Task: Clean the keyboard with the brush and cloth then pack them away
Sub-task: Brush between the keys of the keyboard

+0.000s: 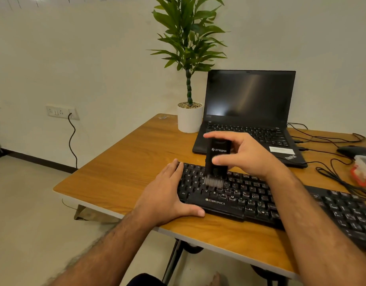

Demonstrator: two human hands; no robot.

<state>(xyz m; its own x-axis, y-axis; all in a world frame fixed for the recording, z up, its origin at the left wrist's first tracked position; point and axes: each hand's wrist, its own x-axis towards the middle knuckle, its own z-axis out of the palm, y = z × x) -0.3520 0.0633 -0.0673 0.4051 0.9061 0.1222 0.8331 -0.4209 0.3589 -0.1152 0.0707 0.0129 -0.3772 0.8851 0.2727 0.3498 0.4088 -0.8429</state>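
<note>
A black Zebronics keyboard [291,205] lies across the wooden table [132,166]. My right hand [246,153] grips a black brush [217,159] upright, its pale bristles pressed onto the keys near the left-middle rows and blurred. My left hand [169,193] lies flat over the keyboard's left end, thumb along its front edge, holding it down. No cloth shows in the view.
An open black laptop [248,112] stands behind the keyboard, with a potted plant [189,116] to its left. At the right edge lie a black mouse [353,150], tangled cables [338,174] and a clear box with a red clasp [363,170]. The table's near edge is close to my arms.
</note>
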